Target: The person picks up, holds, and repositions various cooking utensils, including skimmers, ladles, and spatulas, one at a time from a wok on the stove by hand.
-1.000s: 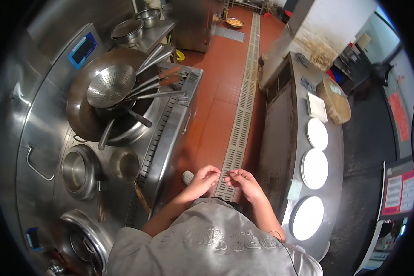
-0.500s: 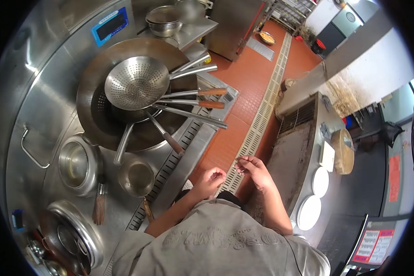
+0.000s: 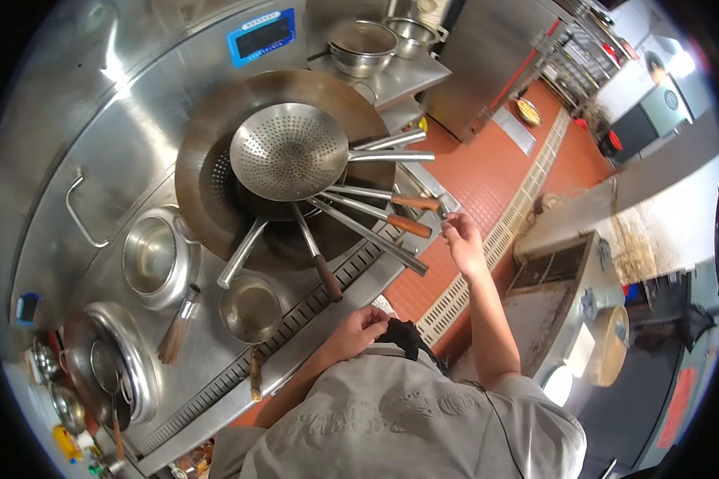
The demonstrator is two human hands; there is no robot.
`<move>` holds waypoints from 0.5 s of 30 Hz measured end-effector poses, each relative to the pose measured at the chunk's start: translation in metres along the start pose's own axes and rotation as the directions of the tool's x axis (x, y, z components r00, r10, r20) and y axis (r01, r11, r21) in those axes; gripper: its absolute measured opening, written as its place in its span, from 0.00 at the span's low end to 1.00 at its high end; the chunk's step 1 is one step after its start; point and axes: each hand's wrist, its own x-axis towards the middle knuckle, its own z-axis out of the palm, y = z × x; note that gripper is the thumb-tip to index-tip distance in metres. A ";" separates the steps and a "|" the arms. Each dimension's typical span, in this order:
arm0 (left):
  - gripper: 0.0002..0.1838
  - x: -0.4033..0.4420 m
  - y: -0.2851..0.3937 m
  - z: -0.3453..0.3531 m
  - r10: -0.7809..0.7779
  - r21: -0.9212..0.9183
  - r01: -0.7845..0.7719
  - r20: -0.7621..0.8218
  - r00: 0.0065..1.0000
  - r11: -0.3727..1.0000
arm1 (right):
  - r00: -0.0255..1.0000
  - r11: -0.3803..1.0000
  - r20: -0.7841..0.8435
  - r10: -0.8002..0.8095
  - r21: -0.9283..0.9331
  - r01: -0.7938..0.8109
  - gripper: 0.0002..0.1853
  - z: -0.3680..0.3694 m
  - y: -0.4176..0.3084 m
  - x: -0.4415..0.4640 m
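I see strainer [image 3: 289, 152] atop wok [image 3: 204, 128], its stack's handles jutting right over stove [image 3: 204, 363]. Right hand [image 3: 454, 225], fingers bent, beside wooden handles [image 3: 410, 224]; can't tell contact or grip. Left hand [image 3: 373, 321] half-curled near stove's front edge, hold unclear. Ladle [image 3: 250, 310] and brush [image 3: 180, 323] left of it. Since earlier frame, right hand is nearer handles. Open floor [image 3: 463, 168] between stove and right counter [image 3: 557, 331].

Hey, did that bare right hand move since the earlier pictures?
Yes. The bare right hand has moved closer to the brown wooden handles sticking out past the big, round, dark metal wok, and is now near their ends.
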 end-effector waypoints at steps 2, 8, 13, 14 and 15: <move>0.11 0.010 0.007 0.004 0.025 0.030 -0.023 -0.063 0.998 0.999 | 0.999 0.999 -0.007 -0.045 -0.016 0.045 0.14 -0.003 0.009 0.040; 0.12 0.051 0.025 0.025 0.044 -0.087 -0.070 -0.272 0.961 0.994 | 0.990 0.980 0.005 -0.144 -0.136 0.143 0.24 0.000 0.031 0.146; 0.11 0.074 0.043 0.055 0.041 -0.139 -0.106 -0.402 0.914 0.985 | 0.968 0.992 0.226 -0.108 -0.038 0.120 0.24 0.007 0.028 0.186; 0.11 0.076 0.045 0.062 0.044 -0.133 -0.112 -0.433 0.900 0.985 | 0.960 0.995 0.262 -0.099 0.018 0.098 0.24 0.008 0.033 0.196; 0.11 0.079 0.040 0.066 0.067 -0.112 -0.135 -0.471 0.880 0.985 | 0.950 0.995 0.298 -0.088 0.070 0.071 0.25 0.009 0.039 0.205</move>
